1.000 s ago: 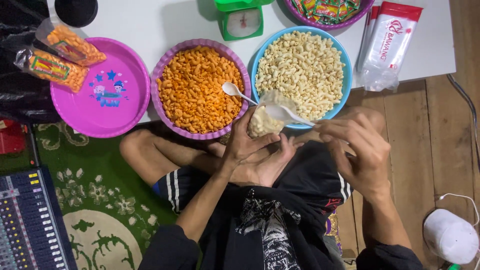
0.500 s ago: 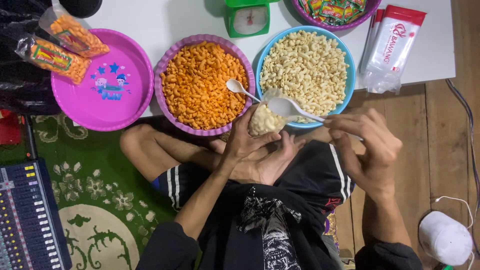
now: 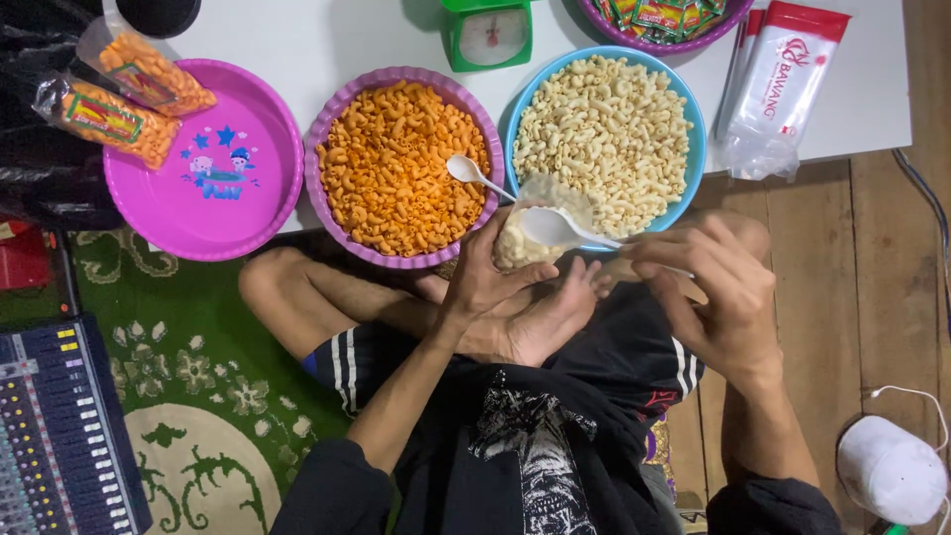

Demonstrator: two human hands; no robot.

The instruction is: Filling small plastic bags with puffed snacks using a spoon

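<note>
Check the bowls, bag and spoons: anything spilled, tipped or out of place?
Nothing stands out. The left hand holds the small clear bag upright, the right hand holds a white spoon at its mouth. The second spoon rests in the orange snack bowl. No loose pieces show on the table.

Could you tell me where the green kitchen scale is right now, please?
In the head view, the green kitchen scale stands at the top centre of the white table, just beyond the gap between the purple bowl and the blue bowl.

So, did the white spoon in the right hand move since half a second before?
Yes. The white spoon in the right hand shifted slightly left and down, off the blue bowl rim, nearer the small clear bag mouth.
</note>
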